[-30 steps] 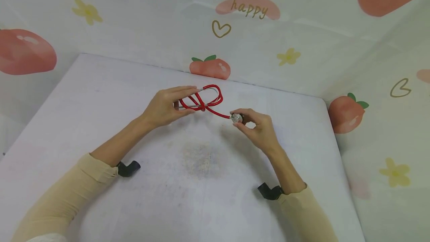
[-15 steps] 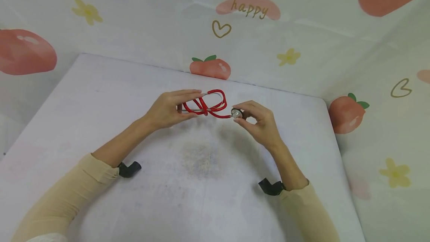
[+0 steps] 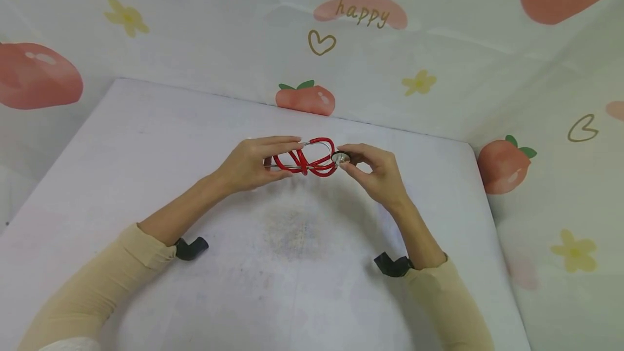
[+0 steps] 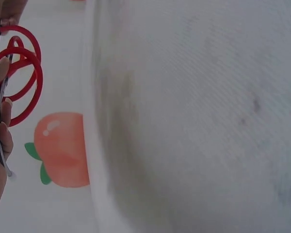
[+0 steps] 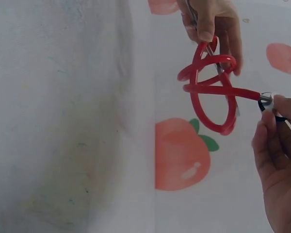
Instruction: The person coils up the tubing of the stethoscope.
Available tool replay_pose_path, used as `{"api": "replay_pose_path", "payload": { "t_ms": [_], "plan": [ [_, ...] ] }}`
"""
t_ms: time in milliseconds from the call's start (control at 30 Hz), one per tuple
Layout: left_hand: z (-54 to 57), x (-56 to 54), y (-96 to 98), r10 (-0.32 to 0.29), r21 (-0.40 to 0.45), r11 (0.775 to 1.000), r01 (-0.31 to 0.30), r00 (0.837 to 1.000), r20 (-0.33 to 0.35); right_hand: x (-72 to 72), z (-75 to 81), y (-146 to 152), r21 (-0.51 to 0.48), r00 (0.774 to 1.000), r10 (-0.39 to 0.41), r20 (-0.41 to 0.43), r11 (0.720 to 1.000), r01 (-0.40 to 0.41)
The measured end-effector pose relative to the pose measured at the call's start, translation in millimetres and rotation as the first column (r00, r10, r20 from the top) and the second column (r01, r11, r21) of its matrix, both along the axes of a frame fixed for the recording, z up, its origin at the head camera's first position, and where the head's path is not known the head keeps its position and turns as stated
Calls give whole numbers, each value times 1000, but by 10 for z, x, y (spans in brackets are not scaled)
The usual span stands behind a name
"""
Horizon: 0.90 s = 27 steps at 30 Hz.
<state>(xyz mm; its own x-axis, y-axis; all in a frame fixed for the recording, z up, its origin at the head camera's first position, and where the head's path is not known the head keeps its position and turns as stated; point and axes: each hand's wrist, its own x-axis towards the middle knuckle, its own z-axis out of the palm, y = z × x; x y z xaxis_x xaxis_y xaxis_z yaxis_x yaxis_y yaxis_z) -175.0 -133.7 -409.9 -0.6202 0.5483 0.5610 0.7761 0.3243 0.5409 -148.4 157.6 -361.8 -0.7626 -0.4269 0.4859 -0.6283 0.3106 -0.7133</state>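
Note:
A stethoscope (image 3: pixel 303 166) with red tubing looped on itself hangs between both hands, above the table. My left hand (image 3: pixel 251 164) grips the looped tubing and metal ear tubes between its thumb and fingers. The round metal chest piece (image 3: pixel 340 159), black-rimmed, is pinched between the thumb and fingers of my right hand (image 3: pixel 377 172). In the right wrist view one stretch of red tubing (image 5: pixel 223 90) runs from the coil to the chest piece. A metal ear tube (image 4: pixel 1 141) shows beneath the left fingers in the left wrist view.
A white table (image 3: pixel 244 286) with a stained patch lies below the hands. Behind it and at the right hangs a pale backdrop (image 3: pixel 219 31) printed with peaches, flowers and hearts. Black curved pieces (image 3: pixel 192 248) sit at both sleeve cuffs.
My left hand has moved right and slightly nearer with the coiled tubing. The chest piece has risen a little and turned, and it now meets the coil's right end in the head view.

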Motion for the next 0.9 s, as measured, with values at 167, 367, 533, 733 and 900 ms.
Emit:
{"api": "replay_pose_path", "payload": {
  "t_ms": [167, 367, 533, 733, 900],
  "plan": [
    [56, 33, 45, -24, 2, 1000, 24, 999, -22, -93, -95, 43, -59, 1000, 4, 26, 998, -3],
    [65, 47, 63, -31, -1, 1000, 31, 999, -16, -134, -109, 17, -130, 995, 74, 69, 989, -65],
    [60, 64, 93, -46, 17, 999, 46, 999, -16, -71, 15, -59, -123, 994, 61, 95, 991, -49],
    [75, 81, 129, -51, 34, 998, 52, 998, -26, -4, 91, -143, -30, 999, -19, 29, 999, 20],
    [57, 95, 139, -50, 37, 998, 50, 998, -25, -69, -112, -111, -42, 997, -27, 73, 999, 30]
  ]
}}
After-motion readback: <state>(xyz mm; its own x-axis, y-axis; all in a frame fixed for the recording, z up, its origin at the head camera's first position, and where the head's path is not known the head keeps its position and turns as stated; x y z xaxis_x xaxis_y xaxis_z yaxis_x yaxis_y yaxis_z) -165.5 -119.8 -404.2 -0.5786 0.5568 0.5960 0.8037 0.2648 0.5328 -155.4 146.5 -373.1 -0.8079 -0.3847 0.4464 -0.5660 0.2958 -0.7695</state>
